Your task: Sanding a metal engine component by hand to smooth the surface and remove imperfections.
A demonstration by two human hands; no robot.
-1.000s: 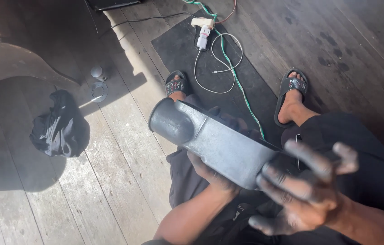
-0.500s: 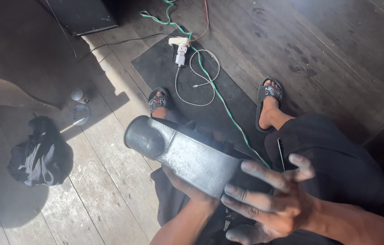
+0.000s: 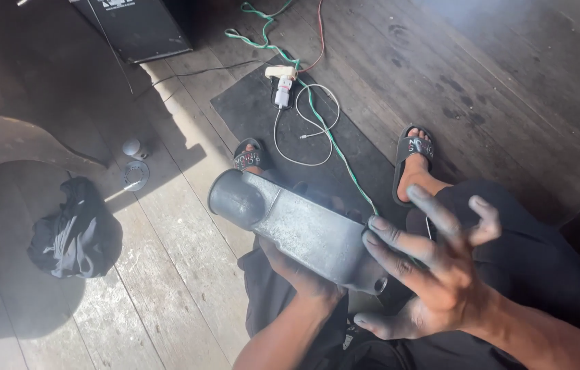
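Cradling the metal housing [image 3: 300, 226], left hand [image 3: 297, 270] stays; right hand [image 3: 434, 274] seemingly lifted.

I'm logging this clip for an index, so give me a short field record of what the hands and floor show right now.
left hand: grips the grey cast-metal housing with a round cap end from below
right hand: grimy, fingers spread, fingertips on the housing's near end
floor: worn wooden planks
mat: black rubber mat under a white cable and green cord
left side: crumpled black cloth
feet: black slide sandals
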